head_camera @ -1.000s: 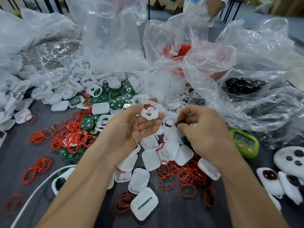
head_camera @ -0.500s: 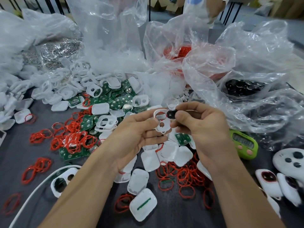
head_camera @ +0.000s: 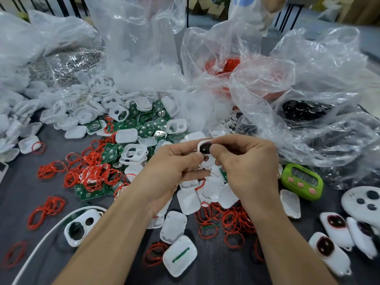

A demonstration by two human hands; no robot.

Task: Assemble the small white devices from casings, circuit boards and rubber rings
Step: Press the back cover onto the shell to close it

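Now, checked against the frame half a second back: the black insert (head_camera: 204,148) is no longer held beside the casing (head_camera: 207,159). It sits in the casing's upper opening. The right hand (head_camera: 246,167) pinches there, thumb laid on the insert and forefinger curled over the top rim. One second back the left hand (head_camera: 174,167) lay palm up with the casing loose on its fingers and the hands were apart. At this moment its fingers are curled round the casing's lower half, and the two hands meet above the middle of the grey table (head_camera: 20,192). I cannot tell whether the insert is fully seated, because the thumb covers part of it.

Around the hands:
- Casing backs (head_camera: 188,200) lie directly beneath them.
- Red rubber rings (head_camera: 92,173) are heaped to the left and below the right wrist.
- Green circuit boards (head_camera: 144,124) are mixed with open casing fronts behind the left hand.
- A lime-green timer (head_camera: 302,181) sits just right of the right hand.
- Finished devices (head_camera: 333,250) with dark oval faces lie at the lower right.
- A white cable (head_camera: 41,239) curves across the lower left.

Crumpled plastic bags (head_camera: 308,89) wall off the far side and hide much of the stock inside them.

Materials: the casings are matt white plastic, rounded rectangles with two cut-outs. The rings are thin and limp — tangled in places. The boards are glossy with round silver domes, and the bags are clear, creased film.
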